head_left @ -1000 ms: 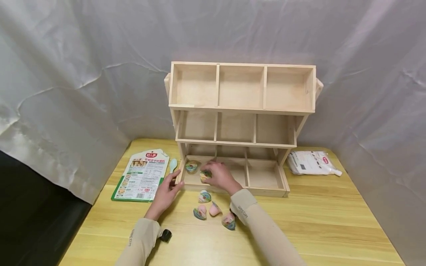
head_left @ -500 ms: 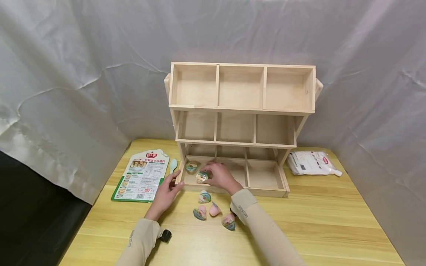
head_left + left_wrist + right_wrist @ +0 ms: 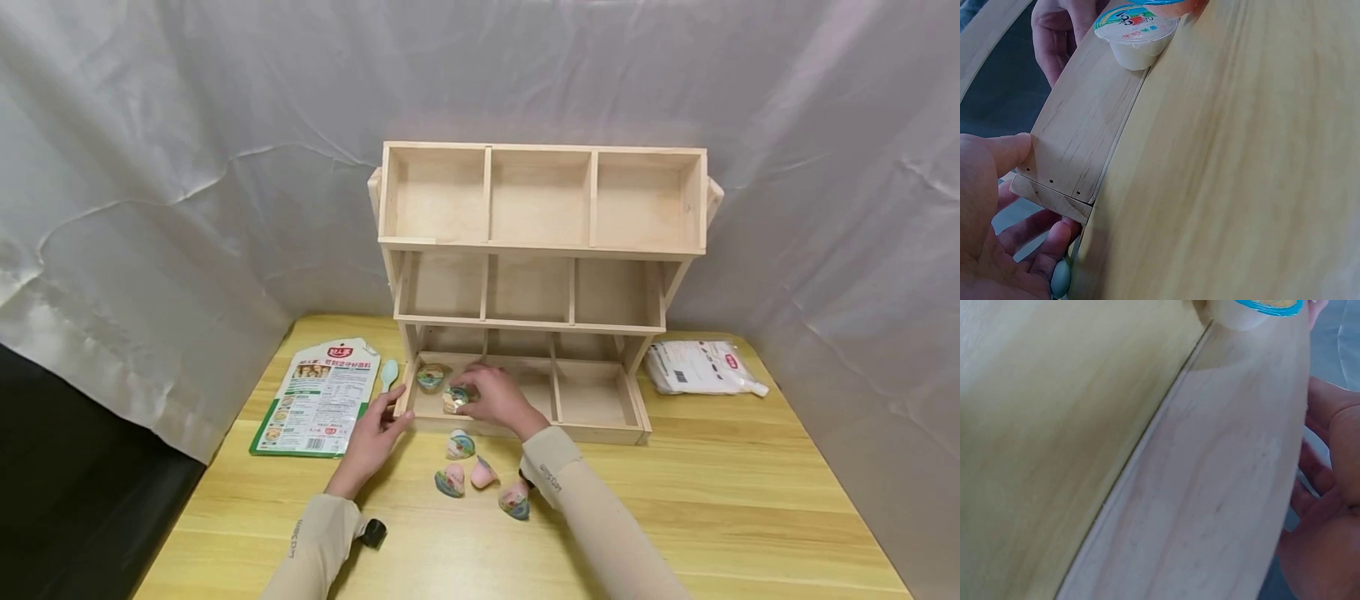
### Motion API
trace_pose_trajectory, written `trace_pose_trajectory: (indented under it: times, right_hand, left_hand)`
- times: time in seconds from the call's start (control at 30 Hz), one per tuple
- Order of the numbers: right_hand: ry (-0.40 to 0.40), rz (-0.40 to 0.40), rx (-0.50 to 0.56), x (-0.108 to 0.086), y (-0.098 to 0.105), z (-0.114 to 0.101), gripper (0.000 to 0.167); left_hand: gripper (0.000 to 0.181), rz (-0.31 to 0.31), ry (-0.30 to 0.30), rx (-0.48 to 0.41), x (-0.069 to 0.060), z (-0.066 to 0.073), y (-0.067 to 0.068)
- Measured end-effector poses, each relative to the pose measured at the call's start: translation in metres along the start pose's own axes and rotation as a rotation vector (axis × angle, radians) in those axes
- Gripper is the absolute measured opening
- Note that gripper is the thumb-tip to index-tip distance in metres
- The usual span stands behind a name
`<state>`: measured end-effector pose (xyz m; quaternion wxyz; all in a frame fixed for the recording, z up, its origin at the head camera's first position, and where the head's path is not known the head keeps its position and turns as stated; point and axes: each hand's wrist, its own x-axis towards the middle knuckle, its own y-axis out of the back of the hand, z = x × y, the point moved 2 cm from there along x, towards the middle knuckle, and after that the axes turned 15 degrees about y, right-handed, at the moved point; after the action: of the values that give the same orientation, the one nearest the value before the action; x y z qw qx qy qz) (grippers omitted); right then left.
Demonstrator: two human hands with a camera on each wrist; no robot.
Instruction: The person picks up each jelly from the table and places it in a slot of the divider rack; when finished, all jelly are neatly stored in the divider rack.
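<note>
My right hand point(image 3: 498, 396) pinches a jelly cup point(image 3: 453, 401) in the lower left compartment of a three-tier wooden rack point(image 3: 543, 248). Beside it in that compartment sits another jelly cup point(image 3: 431, 377). My left hand point(image 3: 372, 442) grips the rack's front left corner; in the left wrist view its thumb point(image 3: 1013, 152) lies on the board's edge, with fingers round the end. Several jelly cups point(image 3: 461, 445) lie on the table before the rack. In the right wrist view, the front board point(image 3: 1210, 475) hides the held cup and part of my right hand point(image 3: 1335, 481).
A green-and-white food packet point(image 3: 318, 400) lies left of the rack, with a pale green spoon point(image 3: 389, 375) between them. To the right rests a white plastic package point(image 3: 701, 367). Grey sheeting point(image 3: 525, 67) hangs behind the wooden table point(image 3: 720, 500).
My right hand has shifted the pinched jelly cup slightly left and turned it within the compartment. My left hand has stayed at the rack's corner.
</note>
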<state>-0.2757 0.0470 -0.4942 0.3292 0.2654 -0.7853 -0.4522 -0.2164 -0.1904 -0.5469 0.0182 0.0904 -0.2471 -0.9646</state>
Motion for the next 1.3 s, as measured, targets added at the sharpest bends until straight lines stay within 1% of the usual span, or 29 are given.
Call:
trace_pose_trajectory:
  times: [0.27,0.33,0.43,0.6,0.77,0.93,1.03,1.13,1.23,1.3]
  right_hand:
    - [0.002,0.037,0.098,-0.008,0.015,-0.006,0.041]
    - [0.001,0.048,0.106,-0.013,0.021,-0.008,0.041]
    - [-0.007,0.062,0.088,-0.020,0.030,-0.009,0.041]
    - [-0.062,0.097,0.097,-0.040,0.047,-0.008,0.041]
    - [-0.094,0.123,0.096,-0.068,0.063,0.001,0.043]
    - [-0.116,0.198,0.101,-0.103,0.081,0.017,0.043]
    - [-0.114,0.240,0.070,-0.127,0.090,0.031,0.040]
    - [-0.125,0.258,0.011,-0.153,0.098,0.047,0.038]
    - [-0.174,0.274,-0.029,-0.176,0.104,0.060,0.039]
    - [-0.211,0.291,-0.039,-0.187,0.108,0.067,0.040]
  left_hand:
    - [0.058,0.004,0.001,0.001,0.000,0.001,0.000]
    - [0.057,0.005,0.003,0.004,0.000,0.001,0.000]
    - [0.057,0.007,0.003,0.009,-0.001,0.001,0.001]
    - [0.059,0.008,-0.008,0.018,-0.002,0.002,0.003]
    - [0.059,0.009,-0.015,0.023,-0.001,0.002,0.002]
    - [0.057,0.015,-0.008,0.030,-0.001,0.002,0.000]
    - [0.056,0.011,0.002,0.020,-0.001,0.003,-0.001]
    - [0.057,-0.001,-0.006,0.024,0.000,0.003,-0.001]
    - [0.057,0.001,-0.006,0.026,0.000,0.003,-0.001]
    - [0.057,0.006,-0.003,0.026,0.000,0.002,-0.001]
